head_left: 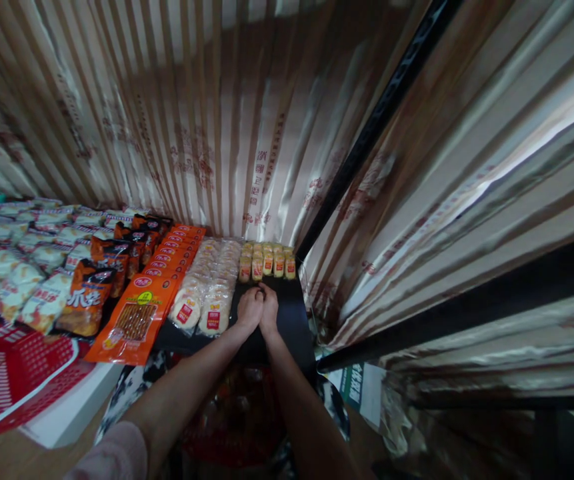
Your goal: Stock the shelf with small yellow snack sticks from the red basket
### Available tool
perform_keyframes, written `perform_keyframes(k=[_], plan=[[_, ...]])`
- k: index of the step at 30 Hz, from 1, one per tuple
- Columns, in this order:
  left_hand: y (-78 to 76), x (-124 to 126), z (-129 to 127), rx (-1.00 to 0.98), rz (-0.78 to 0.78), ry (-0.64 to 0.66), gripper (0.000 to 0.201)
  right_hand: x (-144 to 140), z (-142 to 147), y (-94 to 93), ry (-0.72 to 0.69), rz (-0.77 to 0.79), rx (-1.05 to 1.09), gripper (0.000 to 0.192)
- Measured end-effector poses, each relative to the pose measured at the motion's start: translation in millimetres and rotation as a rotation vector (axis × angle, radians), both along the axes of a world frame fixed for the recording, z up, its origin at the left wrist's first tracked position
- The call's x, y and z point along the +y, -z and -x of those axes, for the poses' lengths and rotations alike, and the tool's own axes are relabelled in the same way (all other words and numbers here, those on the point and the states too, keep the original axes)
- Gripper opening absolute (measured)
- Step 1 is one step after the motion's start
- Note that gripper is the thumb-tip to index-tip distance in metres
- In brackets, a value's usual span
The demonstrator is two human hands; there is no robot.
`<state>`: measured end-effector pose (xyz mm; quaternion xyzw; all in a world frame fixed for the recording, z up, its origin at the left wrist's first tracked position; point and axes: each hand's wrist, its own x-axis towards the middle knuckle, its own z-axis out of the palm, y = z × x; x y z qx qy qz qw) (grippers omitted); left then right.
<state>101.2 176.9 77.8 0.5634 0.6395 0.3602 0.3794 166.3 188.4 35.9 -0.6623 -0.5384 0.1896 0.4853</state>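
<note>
My left hand (250, 309) and my right hand (269, 308) are together over the black shelf (287, 320), their inner sides touching. Both have curled fingers; whatever lies between or under them, if anything, is hidden. Just beyond the fingertips stand short rows of small yellow packets (267, 264) with red labels. To the left of my hands lie rows of clear-wrapped, pale round biscuits (213, 313) with red and white labels.
Orange stick-snack bags (139, 317), black-and-orange bags (85, 300) and white snack bags (44, 303) fill the shelf leftward. A red basket (14, 380) is at lower left. Dark red packages show dimly below my arms. A black post (361, 147) and patterned curtain (247, 120) stand behind.
</note>
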Motion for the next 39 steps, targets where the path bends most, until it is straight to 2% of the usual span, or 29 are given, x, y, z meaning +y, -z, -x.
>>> perform_keyframes(k=[13, 22, 26, 31, 34, 39], plan=[[6.4, -45, 12, 0.293, -0.101, 0.077, 0.025, -57, 11, -11.4, -0.025, 0.094, 0.047, 0.032], [3.3, -94, 23, 0.264, -0.167, 0.105, 0.024, -101, 16, -4.9, -0.048, 0.086, 0.069, 0.035], [6.6, -112, 26, 0.241, -0.199, 0.103, 0.023, -120, 17, -4.0, -0.053, 0.05, 0.036, 0.035], [20.4, -131, 34, 0.191, -0.32, 0.151, 0.02, -143, 18, 0.5, -0.115, -0.026, -0.007, 0.033], [32.7, -146, 40, 0.179, -0.379, 0.216, 0.02, -160, 21, 9.0, -0.101, -0.064, -0.042, 0.029], [56.5, -170, 49, 0.248, -0.34, 0.322, 0.023, -189, 24, 33.4, -0.165, -0.064, -0.106, 0.024]])
